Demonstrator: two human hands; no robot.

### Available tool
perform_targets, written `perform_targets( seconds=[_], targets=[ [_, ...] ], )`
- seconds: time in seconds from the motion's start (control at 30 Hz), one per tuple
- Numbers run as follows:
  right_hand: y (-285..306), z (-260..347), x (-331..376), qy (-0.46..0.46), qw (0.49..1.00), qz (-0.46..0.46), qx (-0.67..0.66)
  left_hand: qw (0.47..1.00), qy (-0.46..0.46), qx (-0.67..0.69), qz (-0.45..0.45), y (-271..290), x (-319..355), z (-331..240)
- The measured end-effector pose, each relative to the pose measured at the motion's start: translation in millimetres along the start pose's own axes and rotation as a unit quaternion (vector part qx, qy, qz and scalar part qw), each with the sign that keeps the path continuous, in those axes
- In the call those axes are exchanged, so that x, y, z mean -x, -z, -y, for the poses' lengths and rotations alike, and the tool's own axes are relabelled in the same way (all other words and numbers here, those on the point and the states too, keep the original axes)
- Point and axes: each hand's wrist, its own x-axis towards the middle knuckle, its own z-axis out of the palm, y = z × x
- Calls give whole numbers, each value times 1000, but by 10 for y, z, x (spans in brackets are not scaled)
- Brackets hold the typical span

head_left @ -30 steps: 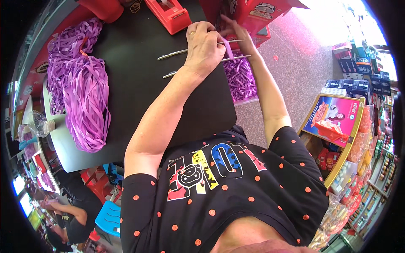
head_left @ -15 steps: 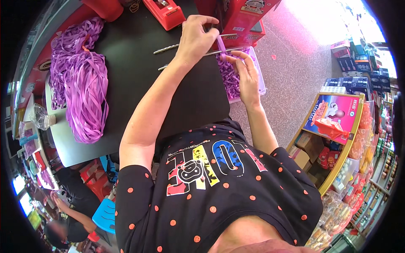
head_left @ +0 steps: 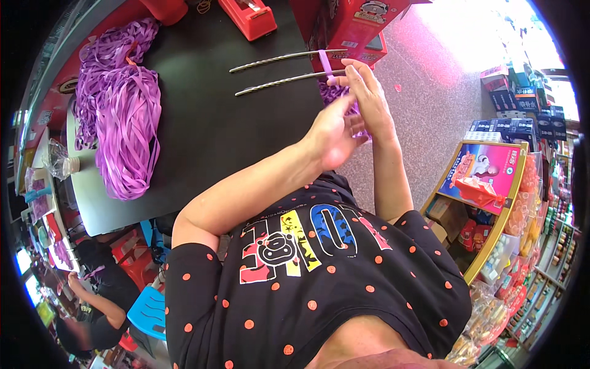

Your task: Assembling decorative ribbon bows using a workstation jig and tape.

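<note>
Two thin twisted metal rods (head_left: 276, 82) stick out side by side over the black table. A strip of purple ribbon (head_left: 325, 63) spans both rods near their right ends. My right hand (head_left: 370, 101) is at the lower rod, its fingertips pinching the ribbon's lower end. Below it, my left hand (head_left: 337, 136) is off the rods, fingers apart and partly behind the right hand; I see nothing in it. Under my hands sits a bin of short purple ribbon pieces (head_left: 332, 93), mostly covered by them.
A big bundle of purple ribbon (head_left: 126, 132) lies on the table's left. A red tape dispenser (head_left: 251, 19) stands at the back, beside a red box (head_left: 353, 27). To the right is a display shelf (head_left: 485, 175) with goods. Another person (head_left: 101, 295) sits at lower left.
My left hand has let go of the ribbon at the upper rod and come down towards me, below the right hand. The right hand stays by the lower rod.
</note>
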Motion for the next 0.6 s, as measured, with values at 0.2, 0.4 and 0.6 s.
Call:
perform_targets(
  seconds=[0.2,0.4,0.6],
  targets=[
    [-22,-66,23,11,1000,-17,-15,993,-95,65,33,2,-139,-126],
    [-35,-177,37,-5,995,-21,-94,986,-98,86,101,148,-168,-87],
    [-14,-103,100,-35,981,-10,-190,984,-91,104,111,146,-121,-41]
  ],
)
